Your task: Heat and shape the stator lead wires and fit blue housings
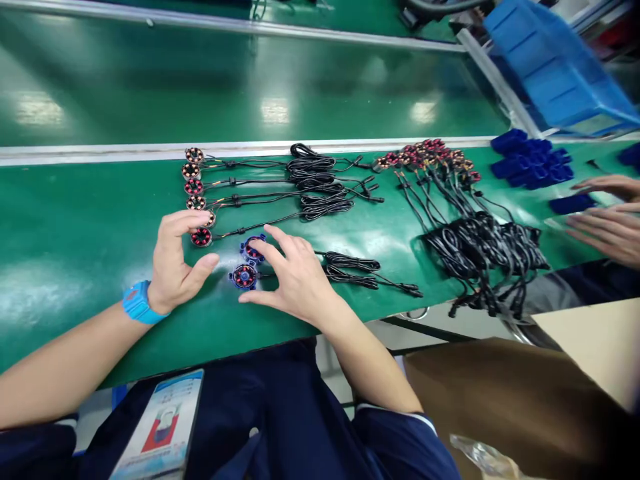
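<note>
My left hand [180,260], a blue band on its wrist, hovers beside a column of small motor stators with red and copper windings [201,237]. Its thumb and fingers are apart, and the fingertips are close to the lower stators. Over two stators in blue plastic holders my right hand [295,273] spreads its fingers. One fingertip lies at the upper blue holder [253,248]; whether it touches cannot be told. The thumb is near the lower blue holder [245,275]. Bundled black cables [353,267] run right from these two.
Coiled black cables [320,180] trail from the column. A heap of stators [430,157] with tangled cables [485,247] lies to the right. Beyond are blue plastic parts [530,160], a blue bin [560,67] and another person's hands [610,227]. A cardboard box [500,387] stands below the table edge.
</note>
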`<state>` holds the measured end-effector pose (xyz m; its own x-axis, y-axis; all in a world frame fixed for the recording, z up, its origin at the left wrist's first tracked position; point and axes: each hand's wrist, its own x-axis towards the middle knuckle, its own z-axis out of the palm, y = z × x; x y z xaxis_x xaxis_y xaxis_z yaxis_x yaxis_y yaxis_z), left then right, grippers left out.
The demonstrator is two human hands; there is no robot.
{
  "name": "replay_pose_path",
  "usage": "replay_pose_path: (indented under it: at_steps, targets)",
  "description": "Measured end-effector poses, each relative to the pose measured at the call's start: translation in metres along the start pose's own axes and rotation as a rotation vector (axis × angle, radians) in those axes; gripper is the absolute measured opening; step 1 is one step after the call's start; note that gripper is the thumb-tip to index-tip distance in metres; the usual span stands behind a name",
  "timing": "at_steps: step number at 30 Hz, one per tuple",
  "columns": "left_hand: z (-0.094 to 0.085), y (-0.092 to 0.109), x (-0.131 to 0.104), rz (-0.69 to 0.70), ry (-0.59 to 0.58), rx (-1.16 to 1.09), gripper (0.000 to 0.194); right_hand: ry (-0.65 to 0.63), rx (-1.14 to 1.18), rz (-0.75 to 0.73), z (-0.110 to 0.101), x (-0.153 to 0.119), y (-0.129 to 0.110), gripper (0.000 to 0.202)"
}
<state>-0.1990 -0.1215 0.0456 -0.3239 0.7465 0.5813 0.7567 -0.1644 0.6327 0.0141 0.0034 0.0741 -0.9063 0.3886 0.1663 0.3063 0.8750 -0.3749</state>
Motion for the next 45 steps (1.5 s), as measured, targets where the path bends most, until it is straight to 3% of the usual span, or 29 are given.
replay_pose_path:
  at_steps: [3,12,18,21,25,27,40,45]
  targets:
    - [0.000,0.002,0.000,0.003,-0.010,0.009,0.042,0.001,0.001,0.001,0.005,0.001,-0.002,0.097]
    - [0.003,0.002,0.002,0.033,-0.003,0.013,0.042,0.034,-0.045,-0.018,0.006,0.006,-0.002,0.086]
    - [-0.001,0.006,0.004,0.040,-0.018,0.065,0.044,0.037,0.031,-0.012,0.007,0.005,0.004,0.092]
    - [-0.001,0.005,0.005,0.056,-0.091,0.061,0.045,0.031,0.033,-0.028,0.008,0.005,0.007,0.095]
    - [0.000,0.000,0.007,0.136,-0.328,0.130,0.042,0.035,0.019,-0.041,0.009,0.006,0.008,0.093]
    - [0.002,-0.002,0.007,0.174,-0.386,0.187,0.041,0.059,0.025,-0.052,0.010,0.007,0.008,0.093]
    - [0.002,-0.002,0.013,0.357,-0.435,0.357,0.036,0.064,0.065,-0.101,0.009,0.008,0.018,0.088]
    - [0.001,0.000,0.021,0.533,-0.462,0.441,0.024,0.037,0.048,-0.119,0.005,0.010,0.018,0.087]
